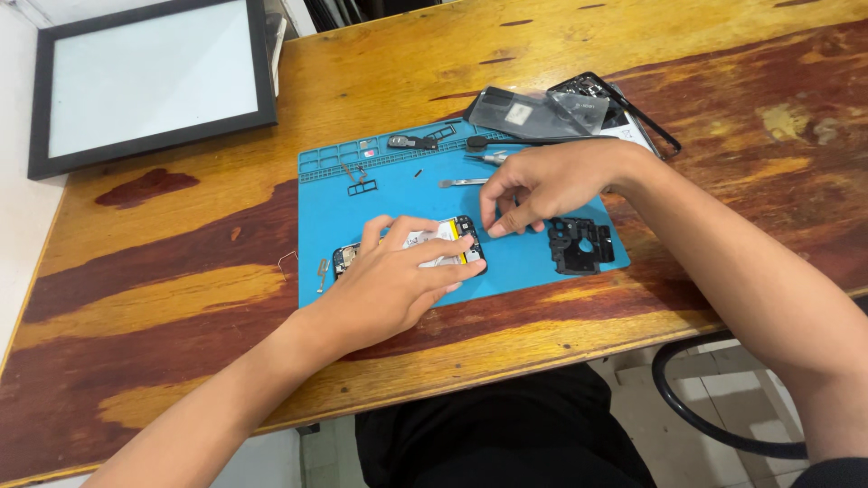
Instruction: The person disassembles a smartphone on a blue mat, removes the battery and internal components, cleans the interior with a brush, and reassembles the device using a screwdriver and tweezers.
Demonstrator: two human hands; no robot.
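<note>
While left hand [393,285] steadies phone [425,248], right hand [542,185] seemingly pinches.

**Open wood to my left, clutter at the far edge**

The wooden tabletop [181,271] left of the blue rubber mat [389,194] lies open. Behind my right hand [542,185], tweezers [488,157], a clear plastic bag [538,113] and a black phone frame [633,108] crowd the far edge. A black plastic bracket [580,244] blocks the mat's right corner.

Single head cam, looks steeply down, close over hands [452,235] at table [181,298] edge
</note>
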